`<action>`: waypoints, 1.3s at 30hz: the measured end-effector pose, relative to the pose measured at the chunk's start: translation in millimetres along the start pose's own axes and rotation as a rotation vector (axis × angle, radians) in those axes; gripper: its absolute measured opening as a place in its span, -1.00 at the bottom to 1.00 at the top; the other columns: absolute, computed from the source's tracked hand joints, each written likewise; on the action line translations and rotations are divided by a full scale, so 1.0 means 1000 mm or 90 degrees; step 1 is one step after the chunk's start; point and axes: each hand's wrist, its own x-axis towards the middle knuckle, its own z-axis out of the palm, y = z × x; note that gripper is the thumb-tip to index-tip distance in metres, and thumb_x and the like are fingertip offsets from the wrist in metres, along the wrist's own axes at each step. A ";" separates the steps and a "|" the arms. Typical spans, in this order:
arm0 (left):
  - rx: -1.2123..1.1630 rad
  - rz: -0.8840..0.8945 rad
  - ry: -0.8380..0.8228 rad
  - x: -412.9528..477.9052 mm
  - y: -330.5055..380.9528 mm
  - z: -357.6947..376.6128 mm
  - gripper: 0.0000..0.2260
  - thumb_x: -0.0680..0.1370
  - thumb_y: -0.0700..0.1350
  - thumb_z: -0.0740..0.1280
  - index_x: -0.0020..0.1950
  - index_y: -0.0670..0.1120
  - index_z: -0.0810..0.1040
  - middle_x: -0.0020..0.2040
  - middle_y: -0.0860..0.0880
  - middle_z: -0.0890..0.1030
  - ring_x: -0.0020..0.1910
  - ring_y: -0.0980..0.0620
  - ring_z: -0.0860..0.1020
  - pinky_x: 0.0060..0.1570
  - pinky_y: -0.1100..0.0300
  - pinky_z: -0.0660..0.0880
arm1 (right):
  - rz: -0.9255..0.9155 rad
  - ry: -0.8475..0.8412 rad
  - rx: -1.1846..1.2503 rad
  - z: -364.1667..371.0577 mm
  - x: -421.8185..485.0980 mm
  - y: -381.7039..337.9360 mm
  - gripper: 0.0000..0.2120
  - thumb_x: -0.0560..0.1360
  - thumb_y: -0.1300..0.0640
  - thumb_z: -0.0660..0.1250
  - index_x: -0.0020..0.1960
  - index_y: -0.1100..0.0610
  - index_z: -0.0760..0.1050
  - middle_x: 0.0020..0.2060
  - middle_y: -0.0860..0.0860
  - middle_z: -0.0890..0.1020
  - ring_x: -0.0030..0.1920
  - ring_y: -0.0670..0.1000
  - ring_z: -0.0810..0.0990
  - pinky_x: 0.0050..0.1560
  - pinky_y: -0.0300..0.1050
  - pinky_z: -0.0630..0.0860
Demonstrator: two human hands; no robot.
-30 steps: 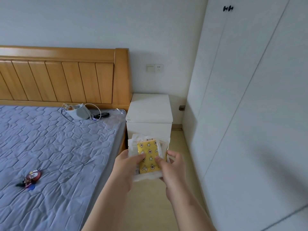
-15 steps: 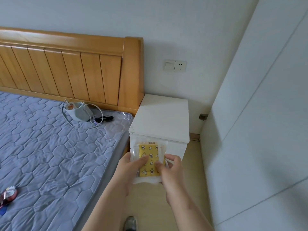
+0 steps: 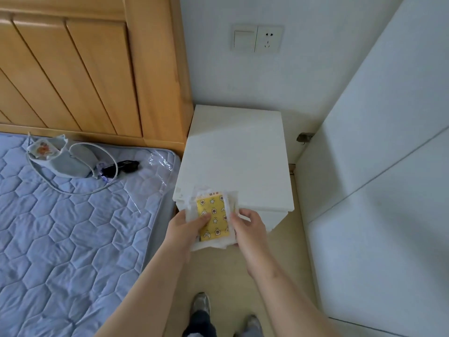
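Packet held in both grips at the nightstand's front edge

The packet (image 3: 213, 222), clear wrap round a yellow card, is held in the air over the front edge of the nightstand (image 3: 235, 154), nearer its front left corner. The left grip (image 3: 185, 231) pinches its left side, thumb on top, and the right grip (image 3: 249, 227) pinches its right side. To set it down well, I judge, carry it forward past the edge, lay it flat, then release both sides. Counted: one packet, one nightstand, two grips, one bed (image 3: 73, 227), one grey pouch (image 3: 63, 161) at the bed's head edge.
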 end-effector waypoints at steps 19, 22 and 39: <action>-0.050 -0.163 0.084 0.127 -0.049 0.023 -0.87 0.49 -0.19 0.38 0.01 -0.03 0.54 0.00 -0.09 0.67 -0.02 -0.10 0.65 0.08 -0.10 0.55 | 0.029 -0.124 -0.850 -0.057 0.192 0.091 -0.38 0.62 0.02 0.07 0.56 0.11 -0.15 0.55 0.05 -0.06 0.54 0.10 -0.15 0.50 0.02 -0.07; -0.038 -0.167 0.086 0.128 -0.050 0.026 -0.84 0.49 -0.18 0.37 0.04 -0.02 0.53 0.02 -0.08 0.67 -0.01 -0.09 0.65 0.08 -0.10 0.55 | 0.017 -0.153 -0.901 -0.060 0.198 0.097 -0.35 0.62 0.00 0.07 0.55 0.15 -0.21 0.55 0.09 -0.11 0.54 0.11 -0.15 0.51 0.02 -0.12; 0.024 -0.183 0.095 0.116 -0.067 0.023 -0.76 0.47 -0.18 0.39 0.13 -0.03 0.52 0.03 -0.07 0.67 0.00 -0.09 0.65 0.11 -0.12 0.54 | 0.023 -0.182 -0.923 -0.072 0.190 0.103 -0.32 0.57 0.10 0.16 0.55 0.06 -0.15 0.49 0.01 0.07 0.46 0.10 0.09 0.31 0.02 0.30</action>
